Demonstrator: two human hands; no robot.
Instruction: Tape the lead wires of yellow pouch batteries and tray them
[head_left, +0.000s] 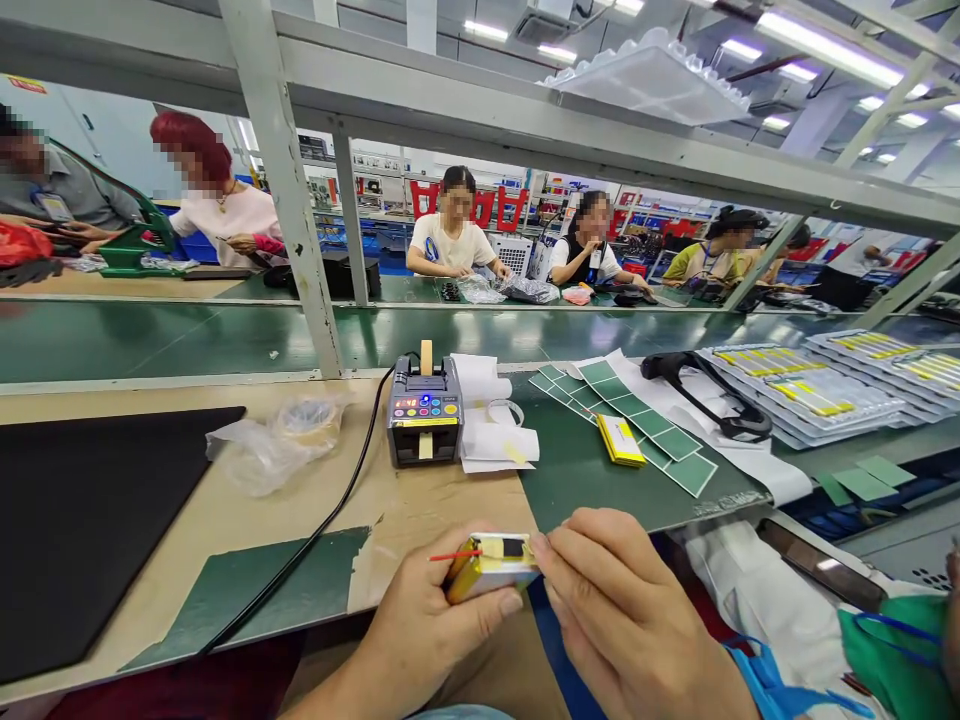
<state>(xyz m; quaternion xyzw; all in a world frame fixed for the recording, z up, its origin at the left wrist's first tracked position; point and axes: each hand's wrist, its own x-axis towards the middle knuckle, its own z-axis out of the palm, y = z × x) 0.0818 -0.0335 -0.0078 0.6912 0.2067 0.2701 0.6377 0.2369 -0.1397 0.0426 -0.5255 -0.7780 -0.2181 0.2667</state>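
Note:
My left hand (431,610) is wrapped round a small silver and yellow battery pack (499,572), held above the table's front edge with its narrow end facing up. A red wire sticks out to the left of the pack, and a black piece with pale yellow tape shows on that end. At the pack's right corner, the fingertips of my right hand (622,590) are pinched together against the tape; what lies between them is too small to make out. Beyond my hands stands a tape dispenser (425,412) with a strip of tape at its front slot.
A yellow and white battery (621,440) lies by green label sheets (637,405). Stacked trays (810,385) and a black strap-like object (705,395) are at right. Left are a black mat (97,520), bagged tape (285,440) and a cable (315,535). People sit across the bench.

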